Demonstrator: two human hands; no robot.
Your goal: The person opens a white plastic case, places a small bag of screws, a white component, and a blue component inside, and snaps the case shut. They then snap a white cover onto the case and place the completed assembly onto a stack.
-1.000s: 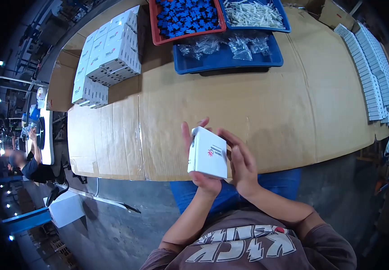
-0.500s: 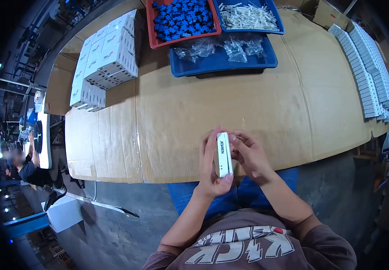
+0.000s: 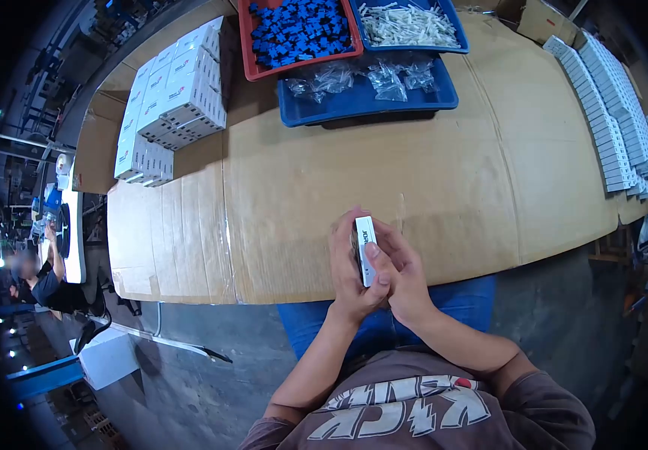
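A small white box (image 3: pixel 364 234) with dark lettering is held between my two hands near the front edge of the cardboard-covered table (image 3: pixel 301 195). My left hand (image 3: pixel 347 274) wraps the box's left side, its thumb near the lower end. My right hand (image 3: pixel 403 281) closes around the right side, with its thumb lying across the printed face and covering part of the lettering. What lies under the box, inside the palms, is hidden.
Stacked white boxes (image 3: pixel 168 90) stand at the back left, and long rows of them (image 3: pixel 601 112) at the right. A red tray (image 3: pixel 246 46) holds blue parts; one blue tray (image 3: pixel 460 43) holds white pieces, another (image 3: pixel 316 116) clear bags. A person (image 3: pixel 50 281) sits far left.
My right hand has closed onto the box, its thumb now over the lettering. Earlier its fingers were at the box's right edge, leaving the face uncovered. The box shifted slightly left.
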